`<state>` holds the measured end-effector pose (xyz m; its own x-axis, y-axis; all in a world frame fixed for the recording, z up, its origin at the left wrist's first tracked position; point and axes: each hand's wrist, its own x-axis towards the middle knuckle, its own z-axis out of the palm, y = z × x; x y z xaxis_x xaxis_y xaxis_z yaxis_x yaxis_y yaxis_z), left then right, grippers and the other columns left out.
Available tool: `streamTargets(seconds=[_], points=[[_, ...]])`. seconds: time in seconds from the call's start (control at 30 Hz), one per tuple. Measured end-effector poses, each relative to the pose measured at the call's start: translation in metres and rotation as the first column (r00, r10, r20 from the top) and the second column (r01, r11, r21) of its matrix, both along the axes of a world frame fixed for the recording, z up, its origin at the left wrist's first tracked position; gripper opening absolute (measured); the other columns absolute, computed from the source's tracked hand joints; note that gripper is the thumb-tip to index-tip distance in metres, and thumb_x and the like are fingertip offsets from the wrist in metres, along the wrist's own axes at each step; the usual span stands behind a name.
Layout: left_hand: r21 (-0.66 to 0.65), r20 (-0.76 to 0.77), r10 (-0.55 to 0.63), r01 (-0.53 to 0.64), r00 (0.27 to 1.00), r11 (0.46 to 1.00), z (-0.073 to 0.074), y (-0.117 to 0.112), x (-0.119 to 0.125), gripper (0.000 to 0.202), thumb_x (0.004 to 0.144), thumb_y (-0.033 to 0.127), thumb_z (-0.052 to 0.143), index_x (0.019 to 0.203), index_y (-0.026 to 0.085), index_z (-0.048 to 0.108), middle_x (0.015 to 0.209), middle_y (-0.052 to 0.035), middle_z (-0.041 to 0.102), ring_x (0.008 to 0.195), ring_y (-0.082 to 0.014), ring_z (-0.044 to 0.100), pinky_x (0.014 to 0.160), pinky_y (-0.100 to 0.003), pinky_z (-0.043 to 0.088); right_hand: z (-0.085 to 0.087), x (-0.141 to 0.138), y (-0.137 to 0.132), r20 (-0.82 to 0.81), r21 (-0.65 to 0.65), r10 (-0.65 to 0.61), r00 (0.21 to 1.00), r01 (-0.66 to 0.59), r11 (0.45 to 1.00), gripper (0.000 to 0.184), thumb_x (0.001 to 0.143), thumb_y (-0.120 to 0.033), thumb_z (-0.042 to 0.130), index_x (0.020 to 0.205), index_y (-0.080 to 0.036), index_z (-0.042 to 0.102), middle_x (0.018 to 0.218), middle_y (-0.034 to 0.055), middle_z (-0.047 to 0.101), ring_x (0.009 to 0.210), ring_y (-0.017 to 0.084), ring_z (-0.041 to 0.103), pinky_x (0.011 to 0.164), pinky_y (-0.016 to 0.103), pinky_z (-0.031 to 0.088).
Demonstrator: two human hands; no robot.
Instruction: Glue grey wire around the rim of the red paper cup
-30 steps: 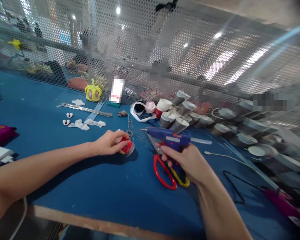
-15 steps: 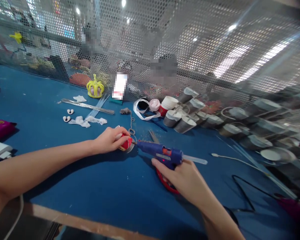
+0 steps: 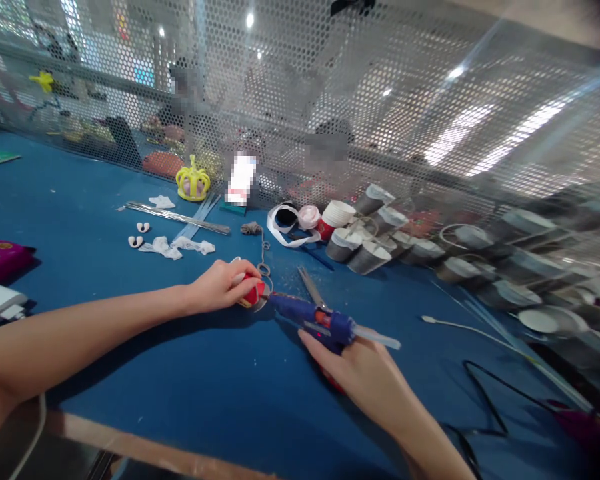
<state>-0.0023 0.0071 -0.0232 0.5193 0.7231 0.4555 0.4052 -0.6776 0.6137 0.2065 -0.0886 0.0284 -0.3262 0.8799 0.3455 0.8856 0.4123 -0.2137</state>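
Craft workshop. Blue workbench [image 3: 205, 393] under the grip; perforated metal screen [image 3: 330, 80] beyond it; paper cups [image 3: 365, 257], ribbon rolls [image 3: 309, 215] beyond-right of glue gun [image 3: 313, 319].

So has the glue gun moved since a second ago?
Yes. The glue gun in the right hand has swung left and down: its nozzle, earlier apart from the red piece under the left hand, now reaches it.
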Motion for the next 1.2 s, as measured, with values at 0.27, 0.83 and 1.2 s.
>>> streamTargets(seconds=[0.27, 0.83, 1.2], points=[[0.009, -0.001, 0.003, -0.003, 1.000, 1.000, -0.002, 0.001, 0.001, 0.023, 0.085, 0.026, 0.042, 0.092, 0.013, 0.060, 0.083, -0.0060, 0.068, 0.069, -0.0144, 0.063, 0.063, -0.024, 0.047, -0.001, 0.002, -0.002, -0.042, -0.089, -0.041, 0.998, 0.038, 0.995, 0.024, 0.077, -0.035, 0.047, 0.073, -0.021, 0.065, 0.042, -0.0020, 0.051, 0.041, 0.014, 0.049, 0.042, 0.024, 0.037], [0.051, 0.029, -0.022, 0.020, 0.999, 0.998, -0.006, 0.001, 0.002, 0.021, 0.084, 0.026, 0.044, 0.091, 0.014, 0.061, 0.083, -0.0060, 0.068, 0.070, -0.0151, 0.063, 0.064, -0.025, 0.048, -0.002, 0.007, 0.004, 0.062, -0.074, -0.126, 0.990, 0.130, 0.989, 0.031, 0.075, -0.037, 0.044, 0.081, -0.019, 0.069, 0.057, 0.0064, 0.063, 0.052, 0.019, 0.057, 0.049, 0.028, 0.042], [0.140, 0.009, -0.071, 0.069, 0.997, 0.988, -0.004, 0.000, 0.000, 0.021, 0.084, 0.024, 0.043, 0.091, 0.014, 0.060, 0.079, -0.0052, 0.069, 0.064, -0.0132, 0.063, 0.058, -0.022, 0.047, -0.008, 0.000, 0.001, -0.008, -0.108, -0.281, 0.960, 0.278, 0.954, 0.029, 0.076, -0.041, 0.047, 0.065, -0.019, 0.063, 0.056, 0.0038, 0.062, 0.053, 0.018, 0.058, 0.050, 0.026, 0.044]])
